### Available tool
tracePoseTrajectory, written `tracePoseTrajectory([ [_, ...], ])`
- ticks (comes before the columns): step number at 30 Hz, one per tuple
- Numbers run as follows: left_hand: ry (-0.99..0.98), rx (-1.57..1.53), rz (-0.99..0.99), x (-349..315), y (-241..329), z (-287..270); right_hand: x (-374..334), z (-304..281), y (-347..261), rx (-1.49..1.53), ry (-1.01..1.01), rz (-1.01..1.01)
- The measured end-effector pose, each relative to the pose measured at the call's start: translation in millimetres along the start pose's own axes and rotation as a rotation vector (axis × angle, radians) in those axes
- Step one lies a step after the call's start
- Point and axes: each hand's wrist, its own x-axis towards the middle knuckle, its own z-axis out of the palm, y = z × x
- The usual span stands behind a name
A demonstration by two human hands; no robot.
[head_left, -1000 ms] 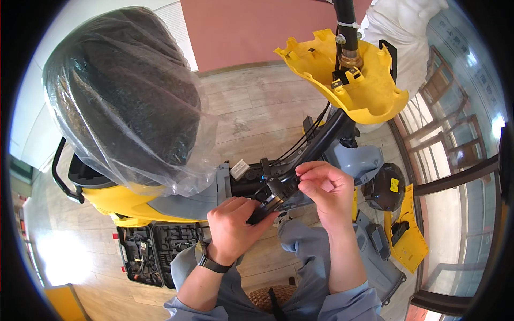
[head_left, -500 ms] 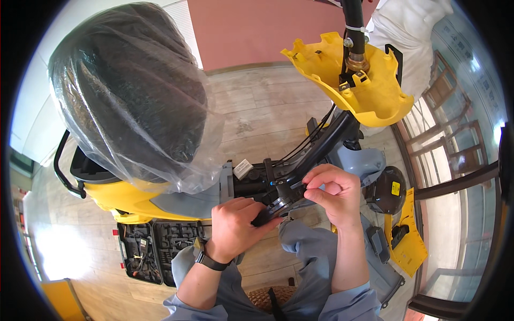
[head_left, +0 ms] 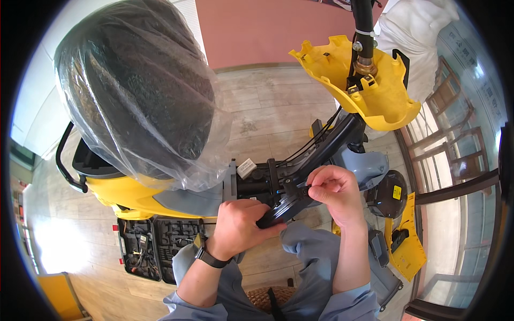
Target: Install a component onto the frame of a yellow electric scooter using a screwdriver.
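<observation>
**Left grip closed on a black part, right grip at its other end**

The left grip holds the near end of the black part, fingers over it and thumb below. The part slants up and right from there to the right grip, which is narrow: thumb and forefinger come together at the part's upper end, but whatever they pinch is too small to tell. A black watch sits on the wrist behind the left grip.

Just beyond both grips runs a black frame tube, with thin dark cables beside it. Above and right of the right grip, a yellow plastic cover sits around the steering column. Up and left of the left grip is a bulky dark seat in clear plastic, over yellow bodywork. Below that, left of the left grip, an open tool case lies on the floor. Right of the right grip are a dark rounded piece with a yellow sticker and, lower, a yellow panel.
</observation>
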Motion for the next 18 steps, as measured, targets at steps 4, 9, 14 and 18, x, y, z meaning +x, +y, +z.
tracePoseTrajectory([
  [4, -0.050, -0.031, -0.010, 1.1, 2.3, -2.6, 3.4, 0.7, -4.1, 0.084, 0.020, 0.060],
  [9, -0.085, -0.084, -0.022, -0.1, 0.9, -1.8, 2.9, -7.6, -0.8, 0.038, -0.032, 0.078],
  [14, -0.282, -0.189, -0.189, 3.8, 7.7, -13.9, 1.5, -14.4, -0.3, 0.052, -0.104, 0.073],
  [18, -0.371, -0.334, -0.273, 4.6, 10.8, -20.2, 1.3, -17.8, -3.8, 0.024, -0.150, 0.105],
])
